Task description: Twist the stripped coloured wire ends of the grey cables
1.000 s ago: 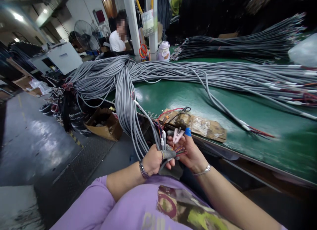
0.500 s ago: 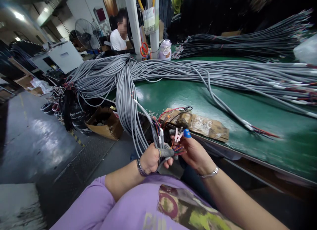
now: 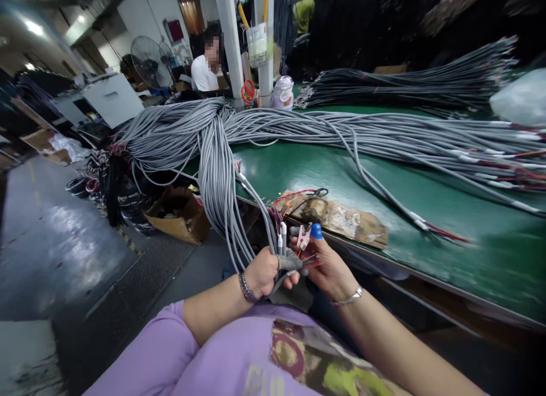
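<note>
My left hand (image 3: pixel 265 272) is closed around several grey cables (image 3: pixel 283 242), its thumb and some fingers covered by grey finger sleeves. Thin coloured wires (image 3: pixel 310 262) fan out from a cable end toward my right palm. Pinched in my right hand (image 3: pixel 327 266), beside those wires, is a small pale pink clip (image 3: pixel 303 237) that looks like a clothes peg. A blue cover sits on the right thumb, and the right fingers are partly hidden. More coloured wire ends (image 3: pixel 276 214) stick up just beyond the left hand.
A large bundle of grey cables (image 3: pixel 215 174) drapes over the edge of the green table (image 3: pixel 294 163). Beside my hands lies a taped cardboard strip (image 3: pixel 350 219). Black cables (image 3: pixel 405 89) lie farther back. An open carton (image 3: pixel 179 214) stands below; a person (image 3: pixel 205 70) sits beyond.
My right hand has shifted slightly left, closer to the left hand, and the pink clip has turned a little. The left hand keeps its hold on the cables. The view has shifted slightly.
</note>
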Available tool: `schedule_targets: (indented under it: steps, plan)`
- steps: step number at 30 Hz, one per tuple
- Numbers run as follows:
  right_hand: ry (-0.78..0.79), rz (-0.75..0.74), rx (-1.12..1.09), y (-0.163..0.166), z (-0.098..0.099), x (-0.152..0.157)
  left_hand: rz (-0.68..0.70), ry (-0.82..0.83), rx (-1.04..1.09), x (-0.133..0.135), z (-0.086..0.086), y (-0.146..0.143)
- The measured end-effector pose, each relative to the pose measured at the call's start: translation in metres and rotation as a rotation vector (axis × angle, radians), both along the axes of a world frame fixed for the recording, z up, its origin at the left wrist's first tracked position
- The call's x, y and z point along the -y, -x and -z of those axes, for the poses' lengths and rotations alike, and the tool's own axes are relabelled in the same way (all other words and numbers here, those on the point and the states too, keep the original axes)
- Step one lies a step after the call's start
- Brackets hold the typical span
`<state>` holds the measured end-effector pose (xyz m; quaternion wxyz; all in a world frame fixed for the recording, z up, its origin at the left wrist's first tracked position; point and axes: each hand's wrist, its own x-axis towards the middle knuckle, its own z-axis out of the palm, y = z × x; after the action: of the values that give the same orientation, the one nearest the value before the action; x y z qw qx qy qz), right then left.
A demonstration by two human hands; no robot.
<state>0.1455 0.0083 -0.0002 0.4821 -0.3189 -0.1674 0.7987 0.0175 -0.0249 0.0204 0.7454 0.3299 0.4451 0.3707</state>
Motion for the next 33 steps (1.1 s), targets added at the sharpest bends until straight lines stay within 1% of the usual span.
schedule_targets:
  steps: [3,8,12,14,16,19,23,28,30,33]
  plan:
    - [-0.043,-0.049,-0.023,-0.002,-0.001,0.002,-0.021,-0.016,-0.010,0.004,0.000,0.002]
    - [-0.074,-0.128,-0.029,-0.009,-0.004,0.005,-0.042,-0.074,0.013,0.019,-0.001,0.005]
    - [-0.052,-0.113,-0.016,-0.011,-0.007,0.005,-0.175,-0.138,0.020,0.028,0.003,0.002]
    - [-0.051,-0.083,-0.008,-0.011,-0.007,0.005,-0.239,-0.141,0.018,0.028,0.003,-0.002]
    - [-0.056,-0.050,-0.013,-0.009,-0.006,0.006,-0.271,-0.137,0.012,0.027,0.003,-0.006]
    - [-0.066,-0.057,-0.035,-0.006,-0.004,0.006,-0.288,-0.155,0.002,0.024,0.003,-0.010]
    - [-0.121,-0.181,-0.080,-0.003,0.000,0.004,-0.289,-0.194,-0.007,0.021,0.004,-0.015]
    - [-0.149,-0.261,-0.166,-0.003,0.008,0.003,-0.299,-0.165,-0.035,0.019,0.007,-0.018]
    - [-0.133,-0.261,-0.185,-0.002,0.009,0.003,-0.289,-0.165,-0.044,0.019,0.008,-0.018]
    - [-0.087,-0.168,-0.168,-0.001,0.009,0.004,-0.282,-0.170,-0.047,0.020,0.009,-0.016]
